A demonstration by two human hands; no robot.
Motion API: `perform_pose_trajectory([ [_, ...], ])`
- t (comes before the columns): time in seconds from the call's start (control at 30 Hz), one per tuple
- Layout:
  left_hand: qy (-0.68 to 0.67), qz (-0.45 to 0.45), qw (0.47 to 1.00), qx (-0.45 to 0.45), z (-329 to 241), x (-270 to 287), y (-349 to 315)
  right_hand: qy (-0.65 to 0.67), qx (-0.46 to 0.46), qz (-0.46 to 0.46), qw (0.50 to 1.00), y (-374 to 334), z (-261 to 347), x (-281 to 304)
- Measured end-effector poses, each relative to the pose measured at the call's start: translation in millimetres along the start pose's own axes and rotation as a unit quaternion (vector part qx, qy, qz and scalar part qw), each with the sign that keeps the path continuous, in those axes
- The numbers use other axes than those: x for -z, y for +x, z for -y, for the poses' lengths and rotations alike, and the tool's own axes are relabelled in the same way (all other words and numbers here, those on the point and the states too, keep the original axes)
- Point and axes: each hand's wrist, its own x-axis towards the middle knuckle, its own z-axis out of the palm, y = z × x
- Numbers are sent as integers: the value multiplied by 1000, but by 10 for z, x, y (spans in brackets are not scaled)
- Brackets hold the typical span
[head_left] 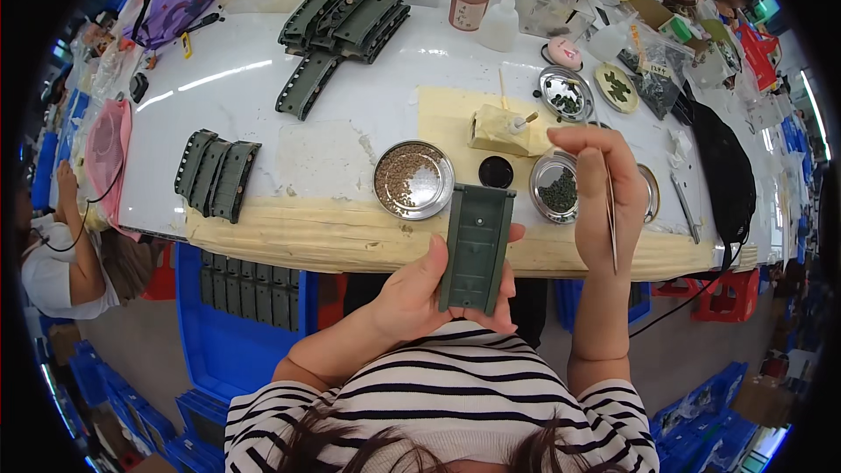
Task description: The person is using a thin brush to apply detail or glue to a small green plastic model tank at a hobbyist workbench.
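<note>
My left hand (413, 296) holds a dark green plastic part (477, 250), long and shallow like a trough, tilted up in front of my body. Its fingers wrap behind the part and the thumb presses the left edge. Raised over the table to the right, my right hand (620, 188) is closed on slim metal tweezers (611, 228). A dish of small dark green pieces (554, 193) lies just beside that hand. Left of it stand a small black round cap (496, 172) and a tape-covered block (495, 131) with a small bottle in it.
A metal dish of tiny brown pieces (412, 180) sits left of centre. Finished-looking green parts are stacked at the back (342, 22) and at left (217, 175). More dishes (565, 92), a white bottle (499, 24) and a black bag (723, 175) stand right. Below is a blue crate (197, 333).
</note>
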Motion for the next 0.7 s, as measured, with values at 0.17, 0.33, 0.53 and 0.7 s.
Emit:
perform_pose_trajectory([
  [0.17,7,-63,998,-5,-51,-46,75,-279,122,-16,952,292,-152,-43],
  [0.33,19,-83,996,1,-79,-28,86,-261,130,-11,956,348,-268,-117],
  [0.53,21,-94,995,5,-102,-35,83,-225,168,-58,958,279,-112,-102],
  [0.7,28,-101,994,4,-112,-66,88,-107,185,-37,976,130,-37,-125],
])
